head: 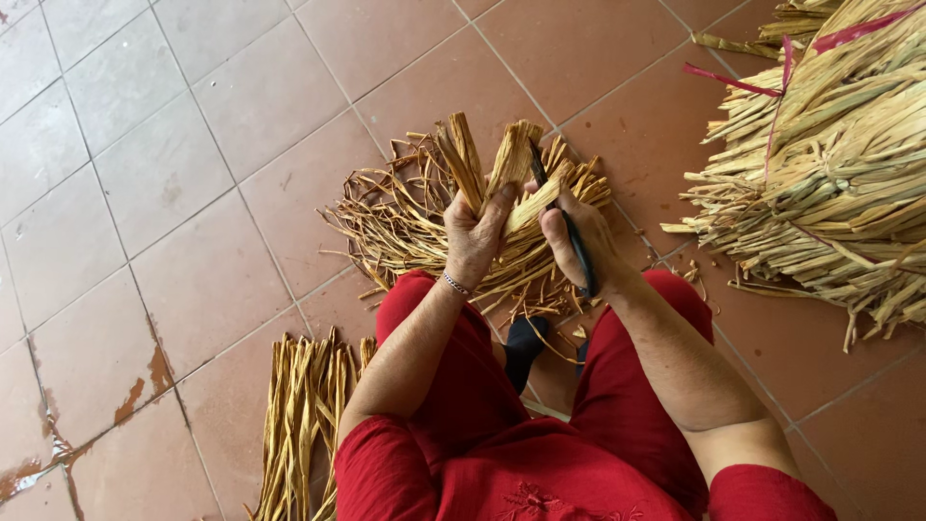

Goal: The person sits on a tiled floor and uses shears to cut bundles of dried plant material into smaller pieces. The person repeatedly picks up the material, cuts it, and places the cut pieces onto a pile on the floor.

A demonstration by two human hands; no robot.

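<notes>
At the bottom of the frame, a seated person in red clothes (502,453) works over a tiled floor (174,174). Lower left lies a neat row of flat dried strips (304,415). In the centre, the left hand (475,236) is clamped round a short bunch of dry stalks (487,164), held upright; the right hand (579,241), just beside it, grips a dark-handled knife (569,232) against the bunch. The stalks look light, stiff and brittle, best gripped low, near the cut ends. Beyond the hands, trimmings (405,222) litter the floor; a tied bundle (830,164) fills the upper right.
</notes>
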